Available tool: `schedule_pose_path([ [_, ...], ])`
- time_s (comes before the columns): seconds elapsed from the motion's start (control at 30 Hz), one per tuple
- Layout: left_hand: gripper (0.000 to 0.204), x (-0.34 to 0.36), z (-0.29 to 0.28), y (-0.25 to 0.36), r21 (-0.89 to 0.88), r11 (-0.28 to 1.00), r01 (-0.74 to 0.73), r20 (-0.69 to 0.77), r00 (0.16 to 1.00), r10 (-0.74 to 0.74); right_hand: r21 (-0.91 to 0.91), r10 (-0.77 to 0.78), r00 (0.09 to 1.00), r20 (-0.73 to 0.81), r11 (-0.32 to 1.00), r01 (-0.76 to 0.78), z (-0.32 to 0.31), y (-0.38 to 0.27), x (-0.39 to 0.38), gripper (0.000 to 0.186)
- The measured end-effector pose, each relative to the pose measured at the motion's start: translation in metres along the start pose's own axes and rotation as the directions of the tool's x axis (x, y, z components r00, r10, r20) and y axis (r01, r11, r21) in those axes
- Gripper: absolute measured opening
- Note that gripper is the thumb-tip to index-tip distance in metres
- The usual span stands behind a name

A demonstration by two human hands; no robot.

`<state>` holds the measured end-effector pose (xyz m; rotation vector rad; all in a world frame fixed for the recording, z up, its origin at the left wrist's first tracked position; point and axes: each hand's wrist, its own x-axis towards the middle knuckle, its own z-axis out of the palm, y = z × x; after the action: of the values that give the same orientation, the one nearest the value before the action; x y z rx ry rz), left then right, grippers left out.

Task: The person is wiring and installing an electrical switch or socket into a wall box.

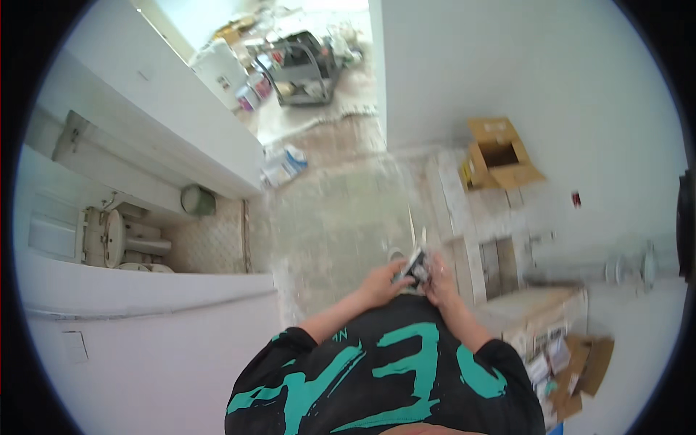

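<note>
In front of my body, both hands meet around a small dark-and-white thing, too small and blurred to tell its kind. My left hand is closed on its left side. Against its other side, my right hand has its fingers bent and partly smeared by motion. Thin pale strips, perhaps wires, stick up from between the hands. Just beyond my left fingers a small round grey thing shows, partly covered.
An open cardboard box stands by the right wall. More boxes are at the lower right. A platform trolley stands past the doorway. A white bag lies by the left wall's corner. On the left, a bathroom has a washbasin and a bucket.
</note>
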<state>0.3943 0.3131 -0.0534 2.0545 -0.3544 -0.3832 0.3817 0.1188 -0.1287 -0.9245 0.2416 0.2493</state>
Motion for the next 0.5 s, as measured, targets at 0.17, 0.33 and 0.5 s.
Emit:
schedule_pose_path([
  [0.17,0.034,0.073,-0.024,0.000,-0.246,0.969,0.017,-0.092,0.995,-0.041,0.148,0.174,0.981,0.088,0.971,-0.186,0.006,-0.043,0.085,0.016],
  [0.33,0.024,0.145,-0.065,-0.001,-0.509,0.860,-0.035,-0.334,0.929,-0.160,0.091,0.264,0.960,0.095,0.958,-0.273,-0.009,-0.057,0.168,0.013],
  [0.5,0.029,0.139,-0.151,-0.091,-0.344,0.925,0.161,-0.865,0.329,-0.379,0.066,0.339,0.939,0.060,0.937,-0.343,0.000,-0.082,0.213,0.013],
])
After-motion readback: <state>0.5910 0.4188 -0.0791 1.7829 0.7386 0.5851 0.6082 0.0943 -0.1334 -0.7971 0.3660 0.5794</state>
